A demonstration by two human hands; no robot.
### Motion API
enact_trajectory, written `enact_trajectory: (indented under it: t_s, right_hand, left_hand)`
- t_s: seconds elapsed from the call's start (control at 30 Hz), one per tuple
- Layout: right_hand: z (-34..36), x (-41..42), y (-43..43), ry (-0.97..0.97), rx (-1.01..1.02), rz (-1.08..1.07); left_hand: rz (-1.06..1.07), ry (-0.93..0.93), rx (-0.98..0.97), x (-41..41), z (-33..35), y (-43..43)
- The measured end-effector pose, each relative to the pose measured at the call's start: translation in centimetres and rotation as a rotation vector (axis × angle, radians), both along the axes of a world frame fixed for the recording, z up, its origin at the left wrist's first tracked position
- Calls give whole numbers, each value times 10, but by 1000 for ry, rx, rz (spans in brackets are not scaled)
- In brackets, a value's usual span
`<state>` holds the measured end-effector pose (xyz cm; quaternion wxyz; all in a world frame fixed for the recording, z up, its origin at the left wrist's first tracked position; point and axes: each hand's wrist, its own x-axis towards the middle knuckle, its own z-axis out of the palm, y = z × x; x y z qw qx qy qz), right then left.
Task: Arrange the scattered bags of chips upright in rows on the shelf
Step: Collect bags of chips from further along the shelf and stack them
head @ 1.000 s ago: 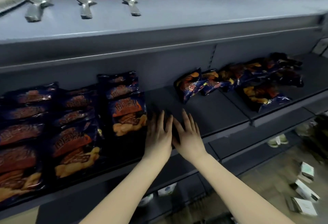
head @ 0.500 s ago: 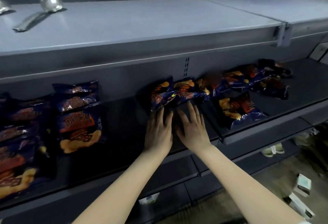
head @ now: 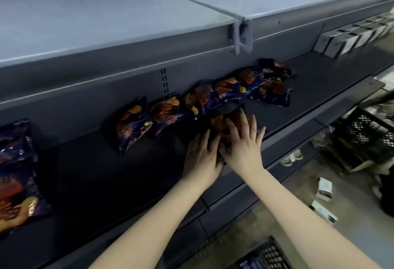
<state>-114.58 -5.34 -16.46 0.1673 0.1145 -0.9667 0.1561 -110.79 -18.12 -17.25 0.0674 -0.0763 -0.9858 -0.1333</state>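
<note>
A: Where is the bag she's after?

B: The chip bag (head: 231,124) lies flat near the front edge of the dark shelf (head: 128,174), apart from the loose line of bags (head: 234,89) slumped along the back wall. Her right hand (head: 243,147) is spread flat on top of it, fingers open, not closed round anything. The left hand (head: 201,157) sits just beside it, also open, fingertips at the bag's near edge.

A: How will it handle?

B: Light and puffy, I'd judge, with slick foil that slides and crinkles. The chips inside will crush if squeezed.

A: So where to grip?

B: By the two side edges or the top seam, one hand each side, then tip it up. Neat bags (head: 15,172) are already lined up far left, so it likely joins them
</note>
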Motion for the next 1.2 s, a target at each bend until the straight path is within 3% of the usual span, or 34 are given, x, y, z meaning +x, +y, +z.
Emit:
enact_trajectory:
  t_s: [0.33, 0.57, 0.8, 0.87, 0.97, 1.03, 1.1, 1.2]
  right_hand:
    - [-32, -14, 19, -181, 87, -76]
    - [-38, -16, 19, -165, 35, -88]
    - [-38, -15, 16, -172, 11, -108]
    - [-38, -14, 15, -179, -24, -107]
    - [-37, -10, 13, -168, -70, -72]
    - [-38, -5, 9, -141, -74, -29]
    - [-39, 1, 0, -108, -87, 22]
    - [-41, 12, -14, -113, -101, 147]
  left_hand:
    - [-89, -75, -91, -19, -23, 24]
    - [-96, -45, 25, -20, -29, 22]
    - [-88, -137, 208, -23, -26, 18]
    - [-105, -176, 316, -23, -24, 17]
    - [-33, -326, 777, -23, -13, 17]
    - [82, -288, 1011, -23, -6, 13]
    - [179, -148, 948, -22, -1, 4]
    - [260, 57, 682, -17, 3, -18]
